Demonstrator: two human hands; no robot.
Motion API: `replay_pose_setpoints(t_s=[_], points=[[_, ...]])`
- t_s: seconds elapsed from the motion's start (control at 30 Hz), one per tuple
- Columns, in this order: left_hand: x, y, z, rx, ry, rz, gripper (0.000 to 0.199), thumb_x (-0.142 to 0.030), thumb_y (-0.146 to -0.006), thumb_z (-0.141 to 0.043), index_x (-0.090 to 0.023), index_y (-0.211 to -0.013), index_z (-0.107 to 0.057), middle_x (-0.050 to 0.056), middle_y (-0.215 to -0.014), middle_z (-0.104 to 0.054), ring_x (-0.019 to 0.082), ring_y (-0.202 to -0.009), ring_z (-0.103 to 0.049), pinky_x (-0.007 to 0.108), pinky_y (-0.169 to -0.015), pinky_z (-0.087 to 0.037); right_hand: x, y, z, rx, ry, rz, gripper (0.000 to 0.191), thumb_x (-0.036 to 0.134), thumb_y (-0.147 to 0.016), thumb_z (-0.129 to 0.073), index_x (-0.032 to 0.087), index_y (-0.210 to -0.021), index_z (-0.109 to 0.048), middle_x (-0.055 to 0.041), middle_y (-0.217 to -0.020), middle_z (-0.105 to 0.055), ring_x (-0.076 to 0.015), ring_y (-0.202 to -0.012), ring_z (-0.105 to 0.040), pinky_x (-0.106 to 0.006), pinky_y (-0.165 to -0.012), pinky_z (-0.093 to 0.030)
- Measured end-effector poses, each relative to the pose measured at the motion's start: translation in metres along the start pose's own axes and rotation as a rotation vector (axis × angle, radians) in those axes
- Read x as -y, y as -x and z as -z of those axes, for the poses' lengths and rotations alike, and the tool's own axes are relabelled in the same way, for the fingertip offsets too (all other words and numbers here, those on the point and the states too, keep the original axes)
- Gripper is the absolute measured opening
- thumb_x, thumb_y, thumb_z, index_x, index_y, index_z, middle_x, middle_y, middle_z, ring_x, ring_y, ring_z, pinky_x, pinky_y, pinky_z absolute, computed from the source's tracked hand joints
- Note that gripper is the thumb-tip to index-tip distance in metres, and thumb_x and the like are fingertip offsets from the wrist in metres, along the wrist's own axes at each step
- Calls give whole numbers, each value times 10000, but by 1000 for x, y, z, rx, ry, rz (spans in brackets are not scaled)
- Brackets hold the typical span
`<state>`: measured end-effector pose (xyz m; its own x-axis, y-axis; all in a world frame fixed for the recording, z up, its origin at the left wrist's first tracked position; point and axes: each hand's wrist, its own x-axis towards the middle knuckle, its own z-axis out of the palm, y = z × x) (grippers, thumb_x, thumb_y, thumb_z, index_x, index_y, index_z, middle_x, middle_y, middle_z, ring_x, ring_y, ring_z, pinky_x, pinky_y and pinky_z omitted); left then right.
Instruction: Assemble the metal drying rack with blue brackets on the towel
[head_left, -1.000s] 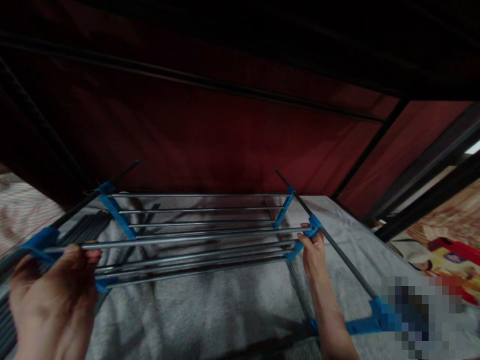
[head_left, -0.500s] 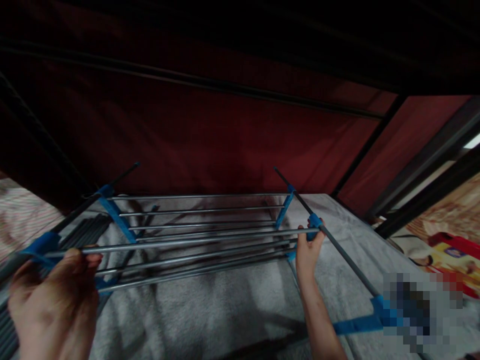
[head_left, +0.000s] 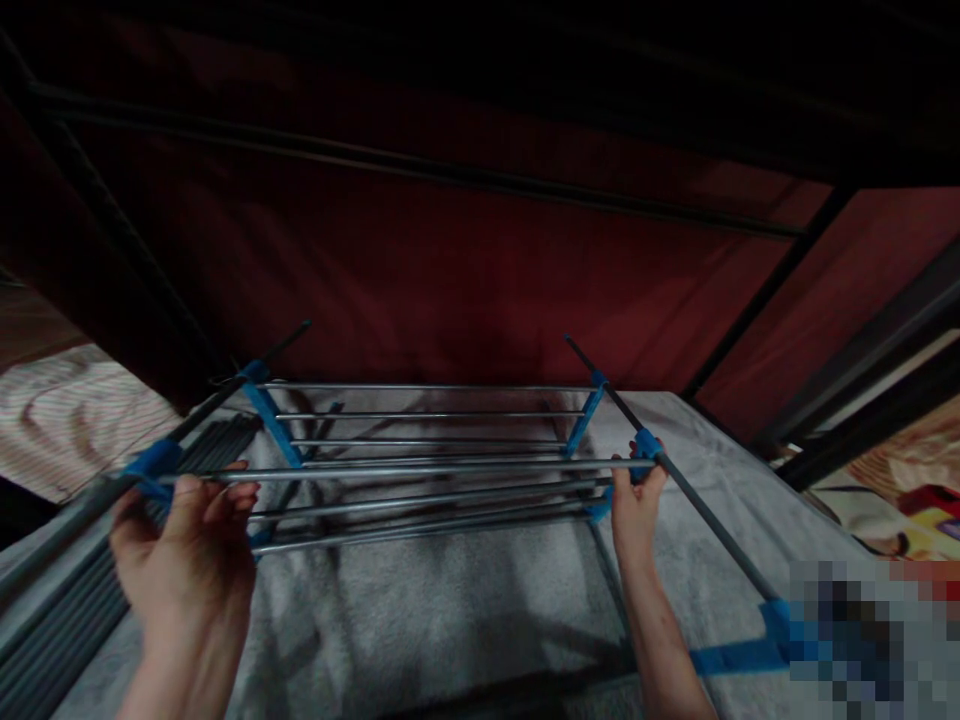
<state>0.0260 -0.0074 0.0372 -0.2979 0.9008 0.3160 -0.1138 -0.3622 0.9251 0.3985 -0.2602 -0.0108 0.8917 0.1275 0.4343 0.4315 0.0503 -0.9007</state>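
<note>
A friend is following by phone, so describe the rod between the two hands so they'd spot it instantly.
On the grey blanket stands a rack of metal rods. Across its near side, the rod runs from the left hand to the right hand, by a blue joint. Only this one has a hand at each end.

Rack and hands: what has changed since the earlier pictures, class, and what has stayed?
The whole rack sits farther right in view, probably from a head turn. The right end of the held rod reaches farther right at the blue joint. The left hand still grips its left end; the right hand stays at the joint.
</note>
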Motion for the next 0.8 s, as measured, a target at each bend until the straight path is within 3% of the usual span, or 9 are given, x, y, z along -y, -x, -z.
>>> replay_pose_setpoints(t_s=[0.1, 0.17, 0.23, 0.27, 0.37, 0.43, 0.47, 0.6, 0.8], points=[[5, 20, 9, -170, 80, 82, 444, -297, -688, -677, -280, -1003, -364, -118, -688, -457, 96, -581, -494, 284, -627, -482, 1, -1, 0, -6, -7, -10, 740, 483, -817, -607, 222, -1464, -359, -101, -1350, -499, -262, -1247, -477, -448, -1107, -338], [4, 43, 15, -250, -3, -54, 426, -275, -683, -685, -257, -1014, -418, -93, -746, -473, 103, -629, -499, 275, -644, -463, 1, -1, 0, -11, -12, -12, 731, 484, -807, -618, 222, -1447, -378, -98, -1338, -505, -261, -1236, -484, -447, -1104, -339], [-5, 67, 12, -214, -181, -309, 419, -259, -707, -703, -235, -1065, -486, -47, -872, -529, 133, -752, -545, 305, -725, -474, 1, -1, 0, -8, -11, -14, 718, 485, -800, -624, 217, -1428, -401, -96, -1321, -517, -258, -1223, -493, -445, -1100, -340], [-12, 79, 6, -130, -290, -470, 391, -261, -752, -684, -225, -1106, -521, -11, -942, -567, 167, -836, -576, 346, -792, -481, 1, -2, 0, -3, -9, -14, 711, 483, -797, -624, 211, -1420, -413, -97, -1311, -522, -255, -1211, -499, -443, -1096, -343], [-42, 103, -33, 401, -599, -988, 280, -211, -868, -612, -218, -1148, -597, 89, -1119, -636, 274, -1111, -586, 448, -959, -445, 3, -3, 2, 9, -8, -19, 693, 471, -791, -620, 202, -1403, -439, -99, -1287, -538, -252, -1181, -517, -439, -1075, -361], [-58, 112, -69, 732, -669, -1172, 347, -191, -908, -575, -203, -1255, -570, 115, -1191, -649, 261, -1148, -588, 417, -972, -457, 3, -4, 4, 13, -21, -27, 704, 452, -776, -627, 214, -1412, -438, -93, -1262, -558, -251, -1154, -533, -441, -1052, -381], [-63, 114, -87, 818, -708, -1222, 368, -198, -921, -564, -186, -1289, -558, 124, -1213, -650, 259, -1130, -600, 410, -952, -469, 4, -5, 5, 16, -38, -35, 712, 436, -766, -633, 224, -1418, -438, -87, -1248, -570, -250, -1144, -539, -441, -1043, -389], [-64, 120, -137, 1105, -838, -1332, 447, -79, -915, -522, -181, -1350, -534, 83, -1121, -695, 196, -944, -663, 323, -796, -500, 7, -4, 7, 37, -152, -83, 724, 346, -725, -628, 277, -1424, -453, -63, -1260, -587, -238, -1133, -550, -436, -1040, -387], [-53, 122, -146, 1185, -785, -1282, 296, -345, -985, -512, -193, -1216, -619, 48, -921, -709, 184, -785, -674, 284, -648, -470, 15, -6, -1, 42, -159, -113, 769, 335, -738, -592, 299, -1478, -387, -53, -1362, -550, -230, -1208, -514, -437, -1095, -343]])
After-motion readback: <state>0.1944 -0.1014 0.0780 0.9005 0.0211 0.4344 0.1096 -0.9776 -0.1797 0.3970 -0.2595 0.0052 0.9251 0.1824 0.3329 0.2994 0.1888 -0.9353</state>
